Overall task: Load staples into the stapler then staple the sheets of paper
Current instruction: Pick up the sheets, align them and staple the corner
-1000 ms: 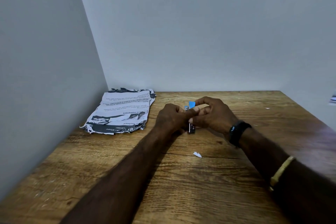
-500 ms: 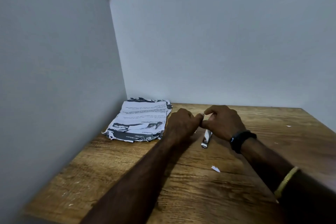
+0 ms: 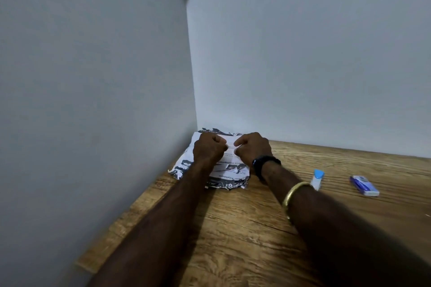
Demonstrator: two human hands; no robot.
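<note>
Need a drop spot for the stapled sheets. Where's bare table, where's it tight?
Free: the table between left forearm and right forearm; also the strip between the staple box and the back wall. Crowded: the left corner, where the paper stack lies under the left hand and right hand; the stapler lies close beside the right forearm.

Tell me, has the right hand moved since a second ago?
Yes. The right hand went left: it was right of the paper stack at the stapler, now it is over the stack.
</note>
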